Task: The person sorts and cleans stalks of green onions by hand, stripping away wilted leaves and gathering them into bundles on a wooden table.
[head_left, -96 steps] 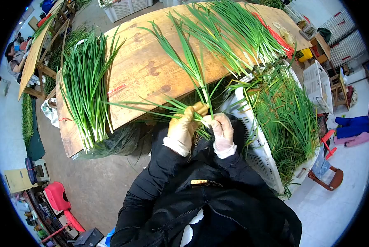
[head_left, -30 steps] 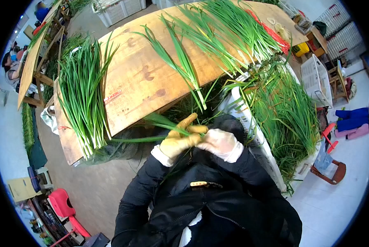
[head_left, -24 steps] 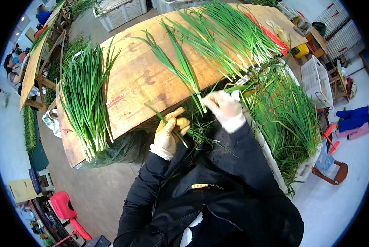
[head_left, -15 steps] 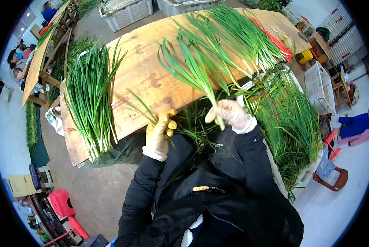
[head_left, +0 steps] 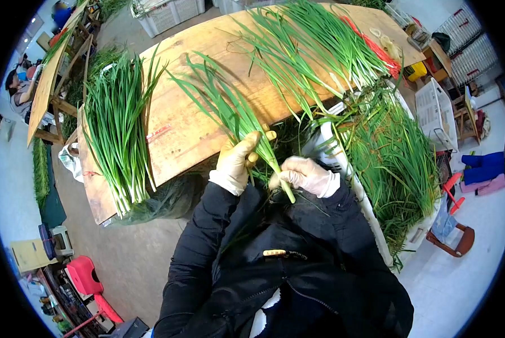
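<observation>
A small bunch of garlic chives (head_left: 221, 104) slants across the front edge of the wooden table, leaves up and left, pale stem ends down toward my lap. My gloved left hand (head_left: 235, 160) is closed around it at the lower leaves. Just below, my gloved right hand (head_left: 308, 176) has its fingers closed at the pale stems; its fingertips are partly hidden. A thick pile of garlic chives (head_left: 117, 129) lies on the table to the left. More garlic chives (head_left: 331, 42) are spread at the far right of the tabletop.
The wooden table (head_left: 190, 67) curves in front of me. Beside my right arm, a white crate (head_left: 351, 177) is heaped with loose green leaves. A red net bag (head_left: 376, 50) lies on the table's right side. A red stool (head_left: 83, 276) stands at lower left.
My left hand has moved right and up and now grips the chives, which have swung left with the right hand's slight downward move. The few blades seen in my left hand are no longer distinguishable.
</observation>
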Demonstrator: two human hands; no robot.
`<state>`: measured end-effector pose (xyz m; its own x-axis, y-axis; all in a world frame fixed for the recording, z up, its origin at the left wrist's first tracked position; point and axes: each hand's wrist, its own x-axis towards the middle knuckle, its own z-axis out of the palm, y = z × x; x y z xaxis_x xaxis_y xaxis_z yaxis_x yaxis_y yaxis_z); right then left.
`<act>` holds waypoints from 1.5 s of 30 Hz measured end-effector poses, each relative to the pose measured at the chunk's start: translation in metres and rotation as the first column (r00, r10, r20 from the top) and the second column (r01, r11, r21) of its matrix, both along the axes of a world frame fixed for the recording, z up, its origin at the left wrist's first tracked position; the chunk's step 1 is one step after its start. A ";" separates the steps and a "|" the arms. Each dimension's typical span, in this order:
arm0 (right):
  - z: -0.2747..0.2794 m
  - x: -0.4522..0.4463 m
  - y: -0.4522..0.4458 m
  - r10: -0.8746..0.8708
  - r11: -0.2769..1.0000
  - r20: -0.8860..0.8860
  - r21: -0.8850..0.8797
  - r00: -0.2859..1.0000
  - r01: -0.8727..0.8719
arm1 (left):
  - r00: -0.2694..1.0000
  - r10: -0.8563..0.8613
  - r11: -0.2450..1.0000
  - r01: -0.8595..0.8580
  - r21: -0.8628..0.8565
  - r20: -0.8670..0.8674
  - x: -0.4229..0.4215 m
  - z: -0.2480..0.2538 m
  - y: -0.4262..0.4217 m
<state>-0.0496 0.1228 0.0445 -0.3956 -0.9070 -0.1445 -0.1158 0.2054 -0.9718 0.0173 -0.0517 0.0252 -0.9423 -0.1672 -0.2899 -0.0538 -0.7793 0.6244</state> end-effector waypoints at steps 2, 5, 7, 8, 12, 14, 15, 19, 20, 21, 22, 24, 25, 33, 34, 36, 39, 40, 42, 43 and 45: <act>0.007 0.002 -0.003 -0.236 0.967 -0.372 -0.004 0.898 0.253 | 0.998 0.062 0.997 -0.061 -0.053 0.013 0.002 0.005 0.006; 0.012 0.005 -0.013 -0.351 0.936 -0.687 -0.256 0.637 0.240 | 0.996 0.093 0.987 -0.091 -0.135 0.011 0.000 0.008 0.011; 0.011 0.005 -0.017 -0.288 0.957 -0.822 -0.227 0.491 0.180 | 0.995 0.093 0.988 -0.088 -0.125 0.033 -0.001 0.010 0.011; 0.012 0.005 -0.021 -0.200 0.975 -0.911 -0.148 0.362 0.166 | 0.994 0.092 0.990 -0.085 -0.116 0.056 0.000 0.010 0.011; -0.003 -0.007 -0.020 -0.544 0.838 -0.683 -0.471 0.488 0.274 | 0.994 0.084 0.975 -0.066 -0.211 0.076 0.002 0.006 0.008; 0.000 -0.017 -0.006 -0.701 0.627 -0.146 -0.594 0.698 0.505 | 0.998 0.051 0.982 -0.042 -0.185 0.046 0.007 0.000 -0.001; -0.003 -0.025 0.006 -0.788 0.545 -0.122 -0.593 0.603 0.593 | 0.999 0.025 0.986 -0.020 -0.163 0.029 0.009 -0.004 -0.007; -0.026 -0.033 0.035 -0.468 0.882 -0.167 -0.033 0.868 0.470 | 0.999 -0.011 0.991 0.016 -0.136 0.038 0.018 0.002 -0.012; -0.022 -0.019 0.040 -0.159 0.949 -0.612 0.122 0.775 0.291 | 1.000 -0.011 0.989 0.012 -0.150 0.008 0.016 -0.001 -0.009; -0.022 -0.013 0.036 -0.154 0.970 -0.469 0.096 0.870 0.223 | 1.000 -0.006 0.971 0.005 -0.239 -0.002 0.017 0.002 -0.008; -0.018 -0.011 0.030 -0.261 0.939 -0.548 0.047 0.795 0.341 | 1.000 -0.011 0.989 0.009 -0.151 -0.012 0.015 -0.005 -0.009; -0.016 -0.019 0.030 -0.365 0.778 -0.742 0.090 0.563 0.622 | 0.998 -0.036 0.990 0.043 0.132 -0.054 0.014 -0.004 -0.005; -0.017 -0.025 0.030 -0.437 0.734 -0.790 -0.038 0.429 0.678 | 0.995 -0.055 0.945 0.080 0.317 -0.087 0.016 0.003 -0.003; 0.001 -0.081 0.007 -0.136 0.520 -0.693 0.558 0.708 0.647 | 0.987 -0.089 0.920 0.133 0.368 -0.135 0.018 -0.012 -0.008; -0.005 -0.088 0.012 -0.197 0.517 -0.647 0.570 0.737 0.639 | 0.993 -0.018 0.921 0.062 0.384 -0.116 0.021 -0.005 -0.009; -0.022 -0.098 0.018 -0.264 0.513 -0.594 0.580 0.760 0.632 | 0.992 0.032 0.918 0.019 0.396 -0.122 0.021 -0.002 -0.017; -0.047 -0.100 0.014 -0.551 0.794 -0.153 0.204 0.820 0.572 | 0.990 0.040 0.887 0.026 0.461 -0.132 0.017 -0.013 -0.024; -0.049 -0.098 0.012 -0.595 0.797 0.023 0.149 0.804 0.585 | 0.996 0.055 0.900 -0.019 0.435 -0.069 0.015 -0.013 -0.023; -0.054 -0.085 0.004 -0.599 0.780 0.248 -0.031 0.761 0.625 | 0.997 0.076 0.913 -0.066 0.404 -0.009 0.011 -0.012 -0.024; -0.019 -0.063 0.004 -0.541 0.816 0.297 -0.044 0.787 0.577 | 0.996 0.086 0.939 -0.080 0.335 -0.003 0.011 -0.010 -0.025; -0.014 -0.039 -0.001 -0.441 0.885 0.230 -0.053 0.868 0.464 | 0.994 0.110 0.974 -0.112 0.195 0.021 0.015 -0.009 -0.025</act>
